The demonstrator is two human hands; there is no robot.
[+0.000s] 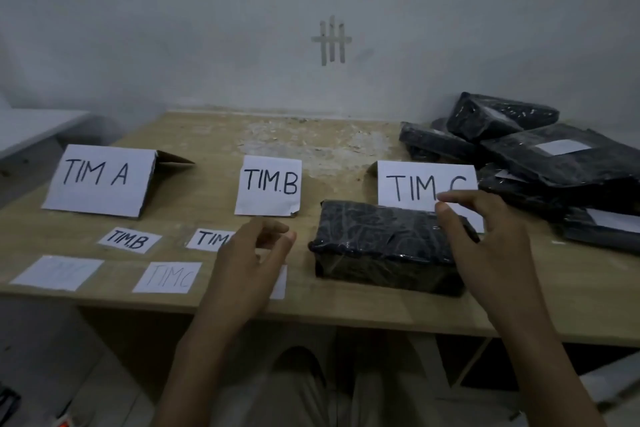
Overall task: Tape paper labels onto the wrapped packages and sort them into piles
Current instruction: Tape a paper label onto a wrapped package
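A pale wall (pixel 173 28) with strips of tape (pixel 332 40) stuck on it backs the wooden surface (pixel 207 135) in front of you. Three paper signs stand in a row on it: TIM A sign (pixel 98 180), TIM.B sign (pixel 268 185) and TIM C sign (pixel 415 184).

A black wrapped package (pixel 377 243) lies just in front of the TIM C sign. A pile of black packages (pixel 554 163) sits at the far right.

Small paper labels lie near the front edge, among them a TIM.B label (pixel 130 239) and a faint TIMC label (pixel 168 277).

Your left hand (pixel 256 253) hovers over the labels, fingers loosely curled and holding nothing. Your right hand (pixel 485 239) is spread wide over the package's right end; whether it touches is unclear.
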